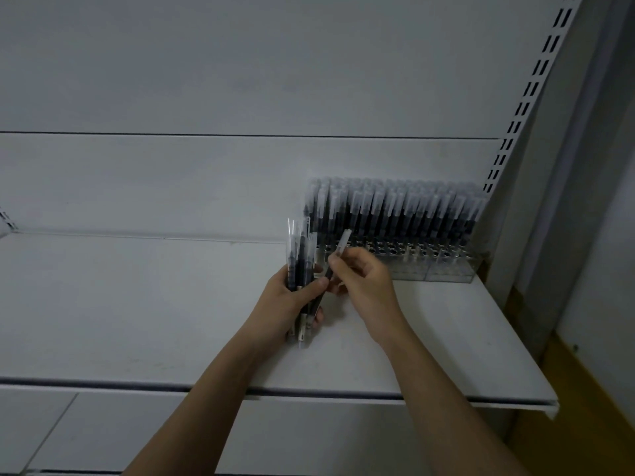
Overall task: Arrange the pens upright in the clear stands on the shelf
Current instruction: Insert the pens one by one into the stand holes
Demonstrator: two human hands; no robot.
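- My left hand (pixel 288 297) gripped a bundle of pens (pixel 300 269), fingers curled round it, above the white shelf (pixel 137 304).
- My right hand (pixel 360 280) pinched a single pen (pixel 338 255) between thumb and fingertips, tilted, cap up.
- The clear stands (pixel 429 266) sat at the shelf's back right corner, rear rows filled with upright pens (pixel 395 207), front holes open.

shelf (pixel 137 304): matt white metal | stands (pixel 443 269): clear glossy plastic | pens (pixel 395 207): frosted plastic caps
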